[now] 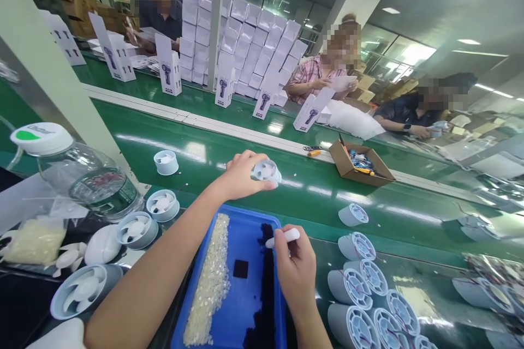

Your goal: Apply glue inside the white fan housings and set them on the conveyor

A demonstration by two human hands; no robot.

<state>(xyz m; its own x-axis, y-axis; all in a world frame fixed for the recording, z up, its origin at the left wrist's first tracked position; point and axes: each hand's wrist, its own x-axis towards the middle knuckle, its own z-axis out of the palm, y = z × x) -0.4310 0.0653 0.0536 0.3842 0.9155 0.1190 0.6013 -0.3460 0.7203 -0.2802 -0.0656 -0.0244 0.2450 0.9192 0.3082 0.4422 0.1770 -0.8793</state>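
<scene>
My left hand [241,175] reaches out over the green conveyor belt [254,169] and grips a small pale-blue fan housing [267,171], fingers wrapped round its rim. My right hand [295,268] hovers above the blue tray [245,240], pinching a short white stick-like tool [283,238]. The tray holds a strip of small clear pieces [210,283] on its left and dark pieces [267,294] on its right, with one black square [240,268] between them.
Several fan housings lie left [135,229] and right [360,283] of the tray; two more sit on the belt [166,162]. A water bottle [77,172] stands at left. A cardboard box [360,163] rests on the belt. Three people work behind stacked white boxes [245,43].
</scene>
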